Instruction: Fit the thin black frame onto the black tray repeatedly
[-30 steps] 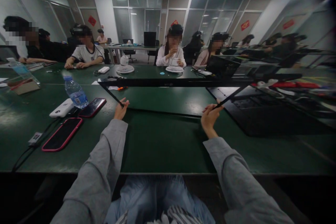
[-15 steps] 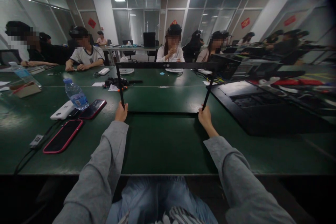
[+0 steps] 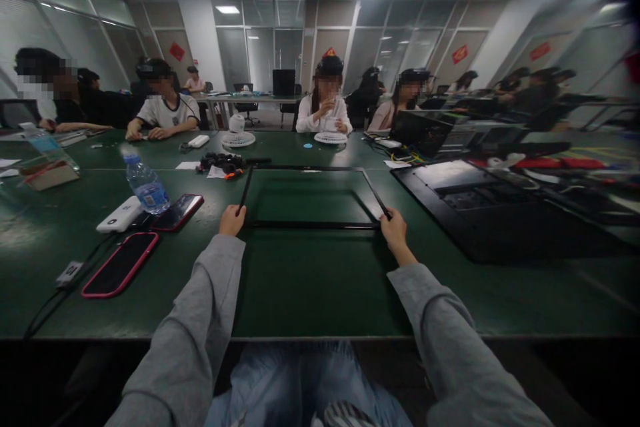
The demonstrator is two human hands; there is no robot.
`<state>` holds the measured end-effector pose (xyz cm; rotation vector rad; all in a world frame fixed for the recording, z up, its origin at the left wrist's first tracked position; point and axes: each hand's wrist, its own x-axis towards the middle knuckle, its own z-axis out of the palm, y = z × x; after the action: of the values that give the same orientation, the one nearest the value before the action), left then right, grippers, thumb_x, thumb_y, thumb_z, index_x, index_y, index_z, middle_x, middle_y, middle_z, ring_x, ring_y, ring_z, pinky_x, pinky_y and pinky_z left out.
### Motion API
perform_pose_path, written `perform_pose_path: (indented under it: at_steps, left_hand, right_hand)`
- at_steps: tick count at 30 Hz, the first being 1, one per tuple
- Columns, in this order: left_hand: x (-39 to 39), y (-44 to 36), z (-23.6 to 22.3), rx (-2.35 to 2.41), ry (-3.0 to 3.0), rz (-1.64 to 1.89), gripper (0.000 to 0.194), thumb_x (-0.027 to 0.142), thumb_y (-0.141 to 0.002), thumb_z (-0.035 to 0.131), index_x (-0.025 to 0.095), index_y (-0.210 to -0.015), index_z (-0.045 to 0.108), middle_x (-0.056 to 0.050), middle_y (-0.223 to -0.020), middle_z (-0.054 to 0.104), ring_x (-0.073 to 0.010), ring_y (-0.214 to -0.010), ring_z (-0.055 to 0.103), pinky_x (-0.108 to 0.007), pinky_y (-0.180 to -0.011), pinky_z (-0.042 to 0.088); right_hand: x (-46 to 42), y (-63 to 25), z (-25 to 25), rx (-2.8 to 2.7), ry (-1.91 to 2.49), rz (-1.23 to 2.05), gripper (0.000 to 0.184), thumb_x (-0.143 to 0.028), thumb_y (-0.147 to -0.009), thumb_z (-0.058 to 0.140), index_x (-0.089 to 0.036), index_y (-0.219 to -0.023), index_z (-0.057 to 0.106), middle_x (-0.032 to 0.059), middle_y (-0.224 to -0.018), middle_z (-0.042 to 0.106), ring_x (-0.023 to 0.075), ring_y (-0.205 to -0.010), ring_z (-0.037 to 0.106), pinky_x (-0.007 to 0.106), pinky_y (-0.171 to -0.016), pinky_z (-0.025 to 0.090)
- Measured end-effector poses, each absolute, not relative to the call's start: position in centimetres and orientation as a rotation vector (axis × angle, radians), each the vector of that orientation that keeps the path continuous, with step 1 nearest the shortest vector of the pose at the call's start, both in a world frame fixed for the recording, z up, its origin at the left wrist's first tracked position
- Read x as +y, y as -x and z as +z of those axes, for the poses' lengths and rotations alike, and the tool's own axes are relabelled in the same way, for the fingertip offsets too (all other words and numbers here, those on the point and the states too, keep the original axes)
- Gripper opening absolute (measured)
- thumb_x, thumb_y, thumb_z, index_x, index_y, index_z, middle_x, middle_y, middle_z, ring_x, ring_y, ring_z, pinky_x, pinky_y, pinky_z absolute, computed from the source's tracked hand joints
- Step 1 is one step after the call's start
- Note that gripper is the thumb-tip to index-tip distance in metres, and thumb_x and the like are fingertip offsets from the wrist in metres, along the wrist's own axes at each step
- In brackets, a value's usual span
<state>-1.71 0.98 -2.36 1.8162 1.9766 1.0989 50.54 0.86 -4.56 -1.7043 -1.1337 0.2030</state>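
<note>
A thin black rectangular frame [image 3: 310, 167] lies almost flat over the green table [image 3: 310, 280], straight ahead of me. My left hand [image 3: 232, 220] is closed on the frame's near left corner. My right hand [image 3: 395, 228] is closed on its near right corner. Both arms wear grey sleeves. The frame's far edge reaches toward the table's middle.
Left of me lie a water bottle [image 3: 145, 183], a white power bank [image 3: 119, 213], and two red-edged phones [image 3: 120, 263] with cables. A disassembled black laptop [image 3: 480, 207] sits to the right. Several people sit across the table, with small white fans [image 3: 238, 136] in front of them.
The frame was tilted up, then stood upright half a second ago, and now has come down nearly flat on the table. Both hands kept hold of its near corners.
</note>
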Motion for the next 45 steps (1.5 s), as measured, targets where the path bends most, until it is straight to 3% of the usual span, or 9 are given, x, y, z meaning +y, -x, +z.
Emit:
perform_pose_path:
  at_steps: [6, 11, 15, 20, 29, 33, 39, 45]
  left_hand:
    - [0.8, 1.8, -2.7, 2.041, -1.813, 1.117, 0.028, 0.037, -0.084, 0.057, 0.023, -0.098, 0.077, -0.011, -0.116, 0.065, -0.0288, -0.118, 0.056, -0.043, -0.107, 0.041]
    - [0.7, 1.8, -3.2, 2.175, -1.862, 0.991, 0.034, 0.038, -0.083, 0.058, 0.023, -0.106, 0.078, -0.012, -0.133, 0.06, -0.0372, -0.132, 0.04, -0.053, -0.11, 0.035]
    - [0.5, 1.7, -3.2, 2.182, -1.87, 0.969, 0.034, 0.04, -0.081, 0.06, 0.025, -0.107, 0.077, -0.011, -0.134, 0.061, -0.0401, -0.133, 0.037, -0.058, -0.108, 0.034]
    - [0.4, 1.6, -3.1, 2.187, -1.879, 0.938, 0.036, 0.042, -0.083, 0.059, 0.026, -0.11, 0.076, -0.011, -0.137, 0.06, -0.0397, -0.133, 0.037, -0.059, -0.109, 0.034]
    - [0.1, 1.4, -2.9, 2.194, -1.908, 0.89, 0.035, 0.039, -0.084, 0.06, 0.028, -0.114, 0.074, -0.011, -0.14, 0.057, -0.0387, -0.134, 0.039, -0.06, -0.108, 0.034]
    - [0.0, 1.3, -2.9, 2.197, -1.926, 0.875, 0.037, 0.039, -0.085, 0.059, 0.027, -0.117, 0.072, -0.012, -0.14, 0.057, -0.0388, -0.134, 0.039, -0.06, -0.108, 0.035]
    - [-0.3, 0.7, -2.3, 2.191, -1.948, 0.863, 0.044, 0.043, -0.091, 0.052, 0.021, -0.127, 0.067, -0.016, -0.144, 0.053, -0.0389, -0.135, 0.038, -0.061, -0.108, 0.033]
    - [-1.0, 0.1, -1.5, 2.156, -1.974, 0.936, 0.045, 0.043, -0.093, 0.052, 0.026, -0.133, 0.061, -0.015, -0.146, 0.05, -0.0374, -0.136, 0.038, -0.062, -0.106, 0.035]
  right_hand:
    - [0.8, -50.7, -4.8, -1.153, 1.756, 0.177, 0.043, -0.024, -0.077, 0.056, -0.013, -0.117, 0.066, 0.0152, -0.111, 0.07, 0.0275, -0.107, 0.064, 0.045, -0.102, 0.045]
    - [1.0, -50.9, -4.9, -1.165, 1.745, 0.169, 0.042, -0.024, -0.078, 0.055, -0.013, -0.117, 0.066, 0.0159, -0.112, 0.069, 0.0276, -0.108, 0.064, 0.044, -0.102, 0.045]
    - [0.8, -50.8, -4.6, -1.129, 1.722, 0.182, 0.04, -0.026, -0.075, 0.058, -0.016, -0.112, 0.067, 0.0144, -0.11, 0.07, 0.0275, -0.108, 0.063, 0.045, -0.103, 0.044]
    - [0.5, -50.5, -4.2, -1.069, 1.717, 0.236, 0.048, -0.028, -0.074, 0.058, -0.016, -0.121, 0.061, 0.0141, -0.111, 0.07, 0.0266, -0.105, 0.064, 0.045, -0.1, 0.045]
    - [0.2, -50.0, -3.8, -1.122, 1.626, 0.26, 0.044, -0.017, -0.068, 0.051, -0.016, -0.11, 0.064, 0.0121, -0.109, 0.069, 0.024, -0.108, 0.062, 0.042, -0.102, 0.044]
    - [-0.2, -49.5, -3.4, -1.177, 1.779, 0.187, 0.046, -0.013, -0.065, 0.051, -0.018, -0.107, 0.067, 0.0116, -0.105, 0.068, 0.0283, -0.113, 0.057, 0.052, -0.106, 0.036]
    - [-0.4, -49.2, -3.1, -1.191, 1.852, 0.171, 0.046, -0.014, -0.071, 0.051, -0.018, -0.115, 0.065, 0.0131, -0.115, 0.065, 0.03, -0.119, 0.051, 0.054, -0.107, 0.032]
    - [-0.6, -48.9, -2.5, -1.188, 1.921, 0.17, 0.045, -0.016, -0.078, 0.048, -0.015, -0.12, 0.062, 0.016, -0.123, 0.062, 0.0304, -0.125, 0.046, 0.054, -0.109, 0.03]
